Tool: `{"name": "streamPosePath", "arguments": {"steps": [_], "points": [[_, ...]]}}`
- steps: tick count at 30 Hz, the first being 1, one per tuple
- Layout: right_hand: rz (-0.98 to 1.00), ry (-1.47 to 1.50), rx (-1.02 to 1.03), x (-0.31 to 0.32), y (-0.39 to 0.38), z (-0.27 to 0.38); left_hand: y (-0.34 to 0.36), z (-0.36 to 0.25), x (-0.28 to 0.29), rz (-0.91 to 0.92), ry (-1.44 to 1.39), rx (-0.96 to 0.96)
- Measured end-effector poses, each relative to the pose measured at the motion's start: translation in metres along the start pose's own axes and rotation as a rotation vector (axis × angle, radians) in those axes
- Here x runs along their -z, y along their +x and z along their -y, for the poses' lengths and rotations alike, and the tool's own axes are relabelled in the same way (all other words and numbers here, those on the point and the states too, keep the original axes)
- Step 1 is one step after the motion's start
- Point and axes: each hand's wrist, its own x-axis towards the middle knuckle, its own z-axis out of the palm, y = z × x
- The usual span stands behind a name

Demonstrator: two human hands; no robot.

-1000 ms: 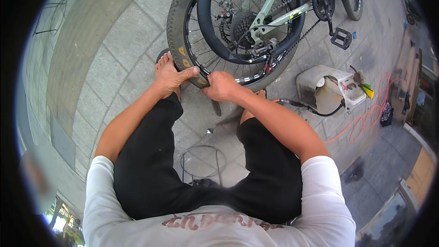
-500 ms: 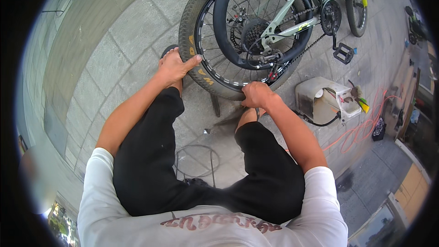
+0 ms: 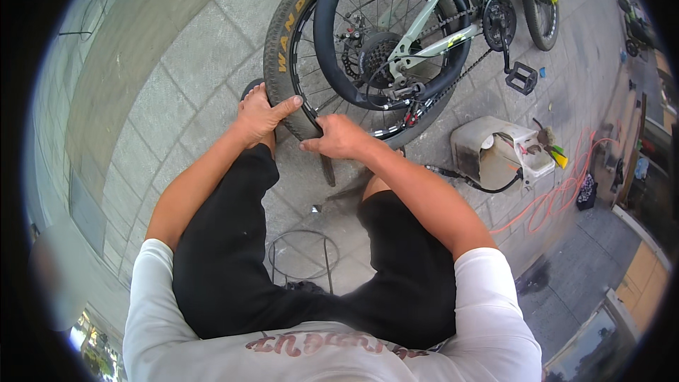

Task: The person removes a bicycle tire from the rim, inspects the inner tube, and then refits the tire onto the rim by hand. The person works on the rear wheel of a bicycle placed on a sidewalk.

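A bicycle (image 3: 417, 39) with a pale green frame stands in front of me. Its rear tyre (image 3: 281, 42) is black and knobbly with yellow lettering on the sidewall, fitted around the spoked wheel. My left hand (image 3: 262, 117) grips the tyre's lower left, thumb on its near side and fingers mostly hidden. Close by, my right hand (image 3: 338, 137) is closed on the tyre's lower edge, knuckles against the rim (image 3: 303, 92). A black inner tube (image 3: 322, 46) hangs in a loose loop in front of the wheel, around the cassette (image 3: 380, 60) and the derailleur (image 3: 408, 92).
To the right lies a cut-open whitish plastic container (image 3: 467, 145) holding tools, with a black hose beside it. An orange hose (image 3: 548, 201) is coiled farther right. A thin wire loop (image 3: 274, 255) is on the paving between my legs. The pedal (image 3: 522, 78) juts out at upper right.
My right hand has slid left along the tyre toward my left hand. The tyre's lettering has turned upward, clockwise. The bicycle appears slightly farther left in view.
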Motion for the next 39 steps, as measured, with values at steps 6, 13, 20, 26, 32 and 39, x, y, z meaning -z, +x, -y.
{"name": "streamPosePath", "arguments": {"steps": [6,13,20,26,32,39], "points": [[0.105,-0.481,-0.015,0.010,-0.039,-0.071,-0.003,-0.013,0.005,-0.112,0.334,0.050],[-0.053,-0.596,0.024,-0.011,-0.050,-0.103,-0.031,-0.042,0.021,-0.112,0.446,0.088],[-0.053,-0.376,0.039,-0.019,-0.020,-0.052,-0.046,-0.025,0.016,-0.134,0.527,-0.027],[-0.045,0.037,-0.137,-0.011,0.010,0.028,-0.033,-0.016,0.018,-0.248,0.362,-0.072],[0.139,-0.379,-0.149,0.005,-0.019,-0.024,-0.040,-0.018,0.021,-0.285,0.369,-0.094],[0.145,-0.551,-0.119,-0.006,-0.016,-0.068,-0.044,-0.025,0.031,-0.219,0.251,-0.128]]}}
